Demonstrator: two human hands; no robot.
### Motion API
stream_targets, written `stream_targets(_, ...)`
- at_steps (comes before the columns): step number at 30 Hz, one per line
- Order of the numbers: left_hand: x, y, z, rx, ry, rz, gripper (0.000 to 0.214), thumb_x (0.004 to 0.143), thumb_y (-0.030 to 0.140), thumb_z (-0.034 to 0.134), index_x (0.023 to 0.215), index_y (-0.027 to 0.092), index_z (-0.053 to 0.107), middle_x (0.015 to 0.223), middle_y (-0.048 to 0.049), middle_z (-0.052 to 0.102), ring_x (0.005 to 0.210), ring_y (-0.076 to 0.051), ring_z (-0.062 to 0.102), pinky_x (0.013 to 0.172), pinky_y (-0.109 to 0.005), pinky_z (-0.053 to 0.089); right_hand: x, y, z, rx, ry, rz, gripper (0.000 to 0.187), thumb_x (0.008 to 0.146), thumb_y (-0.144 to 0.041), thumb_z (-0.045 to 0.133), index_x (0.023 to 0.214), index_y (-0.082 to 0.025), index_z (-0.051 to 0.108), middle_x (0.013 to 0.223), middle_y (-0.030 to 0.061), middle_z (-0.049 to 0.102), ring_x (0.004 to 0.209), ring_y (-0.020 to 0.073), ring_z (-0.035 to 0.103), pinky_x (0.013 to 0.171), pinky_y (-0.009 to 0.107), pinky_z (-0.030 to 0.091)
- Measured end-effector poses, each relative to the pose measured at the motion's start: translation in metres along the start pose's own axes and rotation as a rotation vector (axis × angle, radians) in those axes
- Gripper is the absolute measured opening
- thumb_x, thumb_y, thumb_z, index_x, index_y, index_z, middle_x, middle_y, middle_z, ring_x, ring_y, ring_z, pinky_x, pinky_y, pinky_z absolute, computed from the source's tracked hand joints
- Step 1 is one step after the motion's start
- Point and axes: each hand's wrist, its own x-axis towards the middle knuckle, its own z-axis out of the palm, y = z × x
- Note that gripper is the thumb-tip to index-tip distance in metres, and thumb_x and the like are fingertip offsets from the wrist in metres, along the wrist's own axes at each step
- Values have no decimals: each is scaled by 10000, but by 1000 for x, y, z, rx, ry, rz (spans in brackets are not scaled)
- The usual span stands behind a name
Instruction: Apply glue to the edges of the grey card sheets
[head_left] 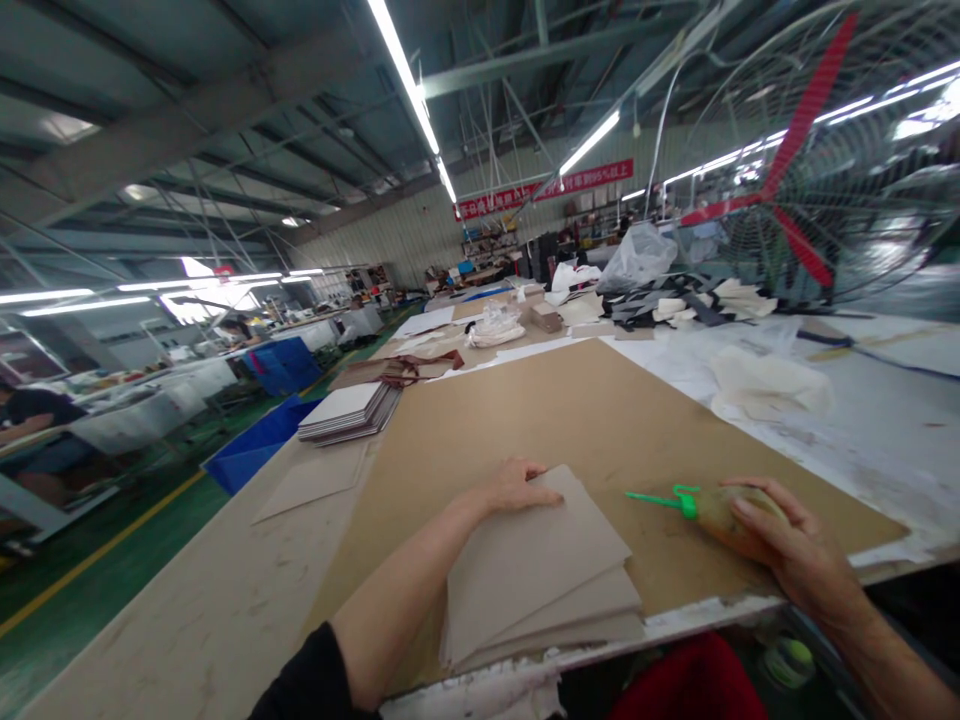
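Note:
My left hand (516, 484) rests with curled fingers on the far corner of a small stack of grey-brown card sheets (536, 565) near the table's front edge. My right hand (787, 545) is wrapped round a squeeze bottle (716, 512) with a green nozzle (660, 499) that points left, lying low over a large brown cardboard sheet (570, 420). The stack and the bottle both sit on this brown sheet, a short gap apart.
Another stack of flat sheets (351, 411) lies at the table's left side. Cloth pieces and plastic bags (637, 260) pile up further back. A large fan with red blades (795, 190) stands at the right. Blue bins (255, 445) sit on the green floor; a person (34, 420) works at far left.

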Motion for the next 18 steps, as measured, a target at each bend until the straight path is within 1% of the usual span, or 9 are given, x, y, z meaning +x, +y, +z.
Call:
stream_targets(3, 16, 4, 9, -18, -18, 2, 402, 575, 495, 741, 854, 209, 697, 811, -9, 652, 822, -209, 577, 684, -257, 408, 2, 7, -2, 100, -63, 91, 430, 605, -511, 722, 948, -259, 661, 769, 46, 661, 653, 290, 628, 531, 337, 538)
stream_targets(6, 26, 4, 12, -49, -13, -10, 408, 616, 447, 712, 944, 206, 674, 855, -6, 664, 803, -186, 591, 668, -245, 417, 4, 11, -3, 141, -45, 116, 457, 576, -501, 743, 948, -248, 660, 755, 47, 654, 644, 290, 621, 511, 334, 530)
stream_targets(8, 28, 2, 11, -55, 16, -31, 433, 649, 457, 677, 986, 186, 655, 906, -29, 664, 829, -190, 595, 665, -247, 420, 5, 12, -4, 150, -67, 118, 473, 581, -494, 748, 962, -231, 655, 756, 51, 652, 644, 284, 619, 507, 326, 523)
stream_targets(11, 28, 0, 8, -45, 60, -58, 631, 632, 551, 671, 1127, 168, 585, 1063, -79, 633, 916, -219, 588, 709, -272, 431, 6, 13, -5, 147, -113, 116, 491, 607, -491, 744, 987, -197, 642, 767, 60, 651, 642, 269, 612, 501, 305, 509)
stream_targets(13, 27, 1, 7, -36, 51, -46, 773, 548, 578, 731, 1188, 183, 547, 1130, -85, 610, 949, -233, 580, 748, -283, 431, 6, 14, -6, 146, -117, 107, 493, 619, -496, 740, 991, -190, 634, 782, 67, 653, 649, 270, 612, 501, 304, 507)
stream_targets(14, 26, 3, 8, -31, 30, -27, 776, 505, 568, 763, 1157, 194, 571, 1108, -75, 623, 938, -234, 583, 752, -282, 430, 6, 15, -6, 144, -116, 100, 494, 623, -500, 737, 993, -190, 631, 787, 70, 654, 653, 275, 613, 503, 309, 509)
stream_targets(15, 26, 5, 9, -26, 2, -3, 720, 475, 551, 787, 1082, 203, 618, 1047, -59, 647, 909, -233, 589, 741, -278, 428, 6, 15, -6, 139, -113, 93, 492, 627, -503, 734, 993, -192, 629, 788, 73, 654, 653, 280, 614, 504, 316, 513)
stream_targets(17, 27, 10, 11, -22, -49, 51, 539, 463, 516, 805, 891, 212, 680, 896, -26, 675, 837, -223, 597, 696, -267, 422, 6, 15, -6, 120, -115, 83, 481, 640, -503, 725, 999, -198, 627, 784, 73, 654, 652, 285, 616, 505, 325, 519)
stream_targets(18, 28, 12, 12, -25, -65, 72, 473, 471, 498, 805, 831, 214, 686, 844, -14, 675, 804, -217, 597, 672, -263, 417, 6, 15, -6, 113, -118, 81, 469, 650, -500, 719, 1002, -203, 626, 784, 71, 655, 652, 285, 618, 507, 327, 523)
